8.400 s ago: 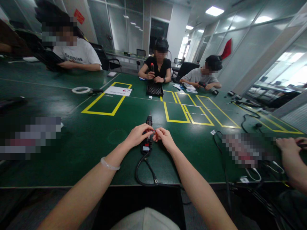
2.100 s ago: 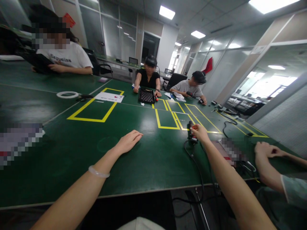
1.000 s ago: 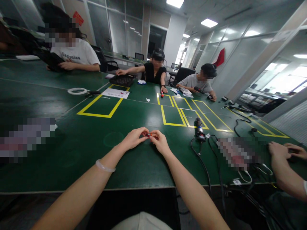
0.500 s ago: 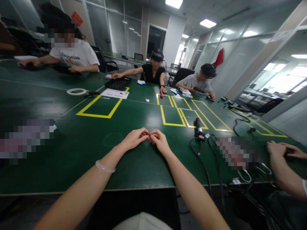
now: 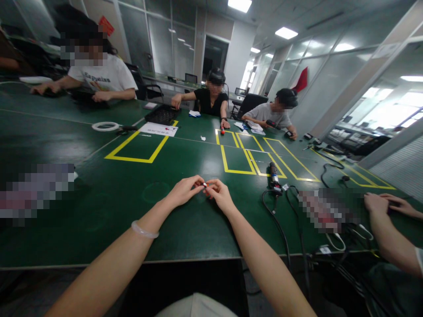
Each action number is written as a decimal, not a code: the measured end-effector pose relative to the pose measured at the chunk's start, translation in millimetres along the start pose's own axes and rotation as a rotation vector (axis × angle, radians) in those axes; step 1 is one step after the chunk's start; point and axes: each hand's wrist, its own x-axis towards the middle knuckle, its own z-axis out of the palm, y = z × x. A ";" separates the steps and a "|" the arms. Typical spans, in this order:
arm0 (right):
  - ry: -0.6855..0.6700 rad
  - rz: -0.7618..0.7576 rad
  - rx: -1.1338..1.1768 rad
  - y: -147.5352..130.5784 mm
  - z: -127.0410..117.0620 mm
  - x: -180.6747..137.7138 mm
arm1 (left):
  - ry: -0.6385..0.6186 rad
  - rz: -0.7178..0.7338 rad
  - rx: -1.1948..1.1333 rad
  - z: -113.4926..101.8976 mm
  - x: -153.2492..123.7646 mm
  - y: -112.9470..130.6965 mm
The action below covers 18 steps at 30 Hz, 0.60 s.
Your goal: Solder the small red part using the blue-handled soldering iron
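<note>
My left hand (image 5: 185, 190) and my right hand (image 5: 218, 193) meet at their fingertips just above the green table (image 5: 109, 229). Pinched between them is a small dark piece (image 5: 205, 185) with red and white spots, too small for me to tell its kind. Fingers of both hands cover most of it. A pale translucent bangle (image 5: 144, 230) circles my left wrist. To the right of my right hand, a black electric screwdriver (image 5: 274, 174) with a cable lies on the table.
Yellow tape rectangles (image 5: 238, 171) mark the table ahead. A black tray (image 5: 162, 115), a white sheet (image 5: 158, 129) and a white ring (image 5: 105, 126) lie farther back. Cables (image 5: 287, 237) run over the front edge at right. A co-worker's hands (image 5: 376, 203) rest at far right; several people sit opposite.
The small piece has turned a little between my fingers, now showing a white spot. Across the table, a co-worker's arm has drawn back from beyond the black tray toward its right side.
</note>
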 end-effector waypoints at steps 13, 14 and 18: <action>-0.056 0.045 -0.002 5.4 -2.2 3.4 | 0.012 0.053 -0.028 -2.0 -0.2 9.9; -0.063 0.044 -0.006 5.2 -2.4 3.4 | 0.012 0.053 -0.023 -1.8 0.1 10.2; -0.067 0.037 -0.025 3.4 -2.9 3.2 | 0.008 0.040 0.005 0.0 1.0 7.6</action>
